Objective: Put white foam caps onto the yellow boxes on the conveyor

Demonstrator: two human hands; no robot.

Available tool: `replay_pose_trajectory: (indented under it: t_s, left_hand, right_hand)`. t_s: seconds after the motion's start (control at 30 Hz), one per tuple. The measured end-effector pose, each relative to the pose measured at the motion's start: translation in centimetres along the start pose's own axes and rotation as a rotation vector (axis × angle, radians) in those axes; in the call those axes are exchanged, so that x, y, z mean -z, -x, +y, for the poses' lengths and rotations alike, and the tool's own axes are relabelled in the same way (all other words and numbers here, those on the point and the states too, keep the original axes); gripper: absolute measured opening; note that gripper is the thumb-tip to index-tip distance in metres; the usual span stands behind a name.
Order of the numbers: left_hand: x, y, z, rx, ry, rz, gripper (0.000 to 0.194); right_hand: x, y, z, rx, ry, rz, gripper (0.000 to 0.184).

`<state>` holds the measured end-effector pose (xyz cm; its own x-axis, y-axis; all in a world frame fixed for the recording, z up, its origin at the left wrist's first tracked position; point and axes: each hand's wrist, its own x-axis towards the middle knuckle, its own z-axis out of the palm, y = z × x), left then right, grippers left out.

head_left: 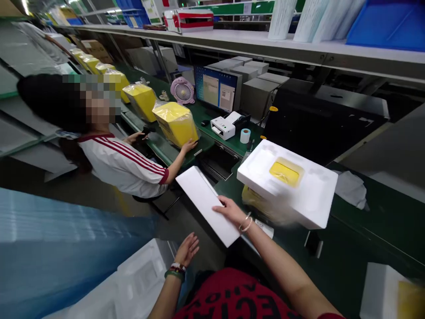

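My right hand [230, 212], with beaded bracelets at the wrist, grips a long, flat white box [199, 192] over the gap beside the bench. The box is tilted, its far end toward the co-worker. My left hand [187, 250] is open and holds nothing, lower down near white foam trays [136, 279]. To the right of my right hand, a white foam block [259, 164] sits over a yellow unit wrapped in clear plastic [255, 199]. A yellow part [285, 172] shows through the foam's opening.
A seated co-worker [122, 164] touches a bagged yellow box [175, 124] and holds a dark handheld device. More bagged yellow boxes line the bench. A monitor [215, 88], label printer [223, 127], label roll [245, 135] and fan [183, 91] stand behind; a shelf [239, 44] runs above.
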<state>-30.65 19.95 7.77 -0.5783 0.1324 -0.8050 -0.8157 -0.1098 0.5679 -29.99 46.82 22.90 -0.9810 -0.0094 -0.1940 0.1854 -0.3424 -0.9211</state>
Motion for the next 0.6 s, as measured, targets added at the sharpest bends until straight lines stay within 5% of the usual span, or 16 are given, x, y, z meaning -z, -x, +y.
replay_pose_trajectory:
  t_s: [0.23, 0.37, 0.5, 0.6]
  left_hand:
    - [-2.9, 2.8, 4.8, -0.291, 0.285, 0.128, 0.025]
    - [-2.8, 3.3, 8.3, -0.363, 0.412, 0.169, 0.030]
    - [-1.9, 1.7, 9.8, -0.357, 0.183, 0.286, 0.043]
    - [-2.4, -0.1, 10.8, -0.368, -0.130, 0.416, 0.030]
  right_hand:
    - [-3.7, -0.9, 0.1, 0.226, 0.789, -0.188, 0.035]
    - [-3.4, -1.3, 2.0, 0.275, 1.207, -0.290, 0.036]
    - [-0.8, -3.5, 5.9, 0.154, 1.436, -0.292, 0.032]
    - [1.2, -4.2, 7.9, 0.065, 1.503, -0.270, 0.036]
